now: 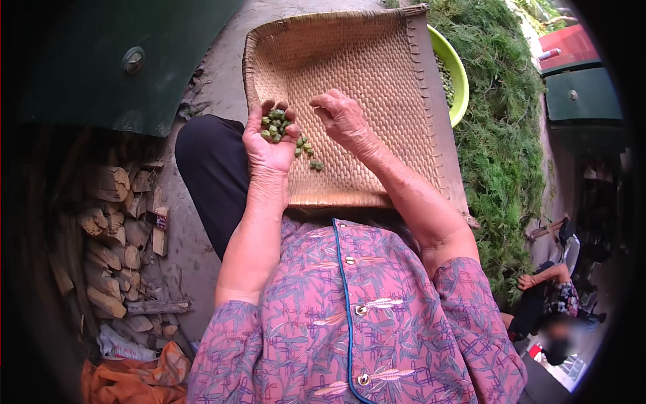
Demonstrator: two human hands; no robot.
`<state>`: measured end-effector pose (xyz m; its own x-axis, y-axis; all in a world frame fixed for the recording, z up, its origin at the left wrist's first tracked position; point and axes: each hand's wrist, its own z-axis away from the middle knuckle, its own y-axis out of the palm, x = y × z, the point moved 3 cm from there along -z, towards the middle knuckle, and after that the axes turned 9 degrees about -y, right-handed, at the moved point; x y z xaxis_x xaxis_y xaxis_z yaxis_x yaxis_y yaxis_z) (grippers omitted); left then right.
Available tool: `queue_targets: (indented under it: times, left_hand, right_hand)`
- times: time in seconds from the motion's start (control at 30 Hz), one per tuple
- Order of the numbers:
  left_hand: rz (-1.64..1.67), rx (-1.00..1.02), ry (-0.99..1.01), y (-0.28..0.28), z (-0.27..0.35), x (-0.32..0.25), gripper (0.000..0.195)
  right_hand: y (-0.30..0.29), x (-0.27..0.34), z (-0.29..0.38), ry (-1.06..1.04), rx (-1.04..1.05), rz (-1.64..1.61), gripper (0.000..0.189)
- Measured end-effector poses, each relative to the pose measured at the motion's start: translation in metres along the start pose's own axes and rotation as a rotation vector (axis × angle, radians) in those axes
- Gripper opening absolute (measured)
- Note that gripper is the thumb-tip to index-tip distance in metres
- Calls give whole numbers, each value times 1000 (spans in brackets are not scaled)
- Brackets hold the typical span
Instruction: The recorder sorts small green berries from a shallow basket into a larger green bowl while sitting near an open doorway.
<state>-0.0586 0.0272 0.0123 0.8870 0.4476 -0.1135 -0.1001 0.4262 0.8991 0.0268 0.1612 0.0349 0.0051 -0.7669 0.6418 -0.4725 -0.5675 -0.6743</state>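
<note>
My left hand [270,144] is palm up with its fingers curled, cupping a small heap of green seed cones [273,126], which look like cypress or arborvitae cones. It hangs over the left part of a woven winnowing basket [373,65] that lies across my lap. Several more green cones [317,165] lie on the weave just right of that hand. My right hand [343,116] is above the middle of the basket, its fingers bent inward; whether anything is between the fingertips cannot be made out.
A lime-green basin [462,91] of small green cones stands partly under the basket's right edge. Beyond it lies a long heap of green conifer branches [504,166]. Stacked firewood [108,257] and an orange cloth [136,379] are at left. Another person [550,293] sits at lower right.
</note>
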Motion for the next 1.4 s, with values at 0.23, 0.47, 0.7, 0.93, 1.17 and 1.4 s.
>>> queue_targets:
  times: [0.23, 0.47, 0.7, 0.93, 1.17, 1.4]
  left_hand:
    - [25, 72, 38, 1, 3, -15, 27]
    - [-38, -3, 61, -3, 1, -12, 27]
    - [-73, -73, 62, -2, -1, -8, 25]
    - [-117, -114, 27, -9, -5, -3, 27]
    - [-145, -153, -2, -15, -8, 5, 25]
    - [-162, -150, -16, -18, -8, 1, 22]
  right_hand:
    - [55, -11, 10, -149, 328, 146, 24]
    - [73, -3, 28, -309, 360, 165, 29]
    - [72, 10, 27, -221, 380, 160, 56]
    - [90, 4, 32, -235, 501, 165, 60]
    - [112, -8, 46, -233, 636, 207, 37]
    - [86, 9, 40, -186, 581, 123, 34]
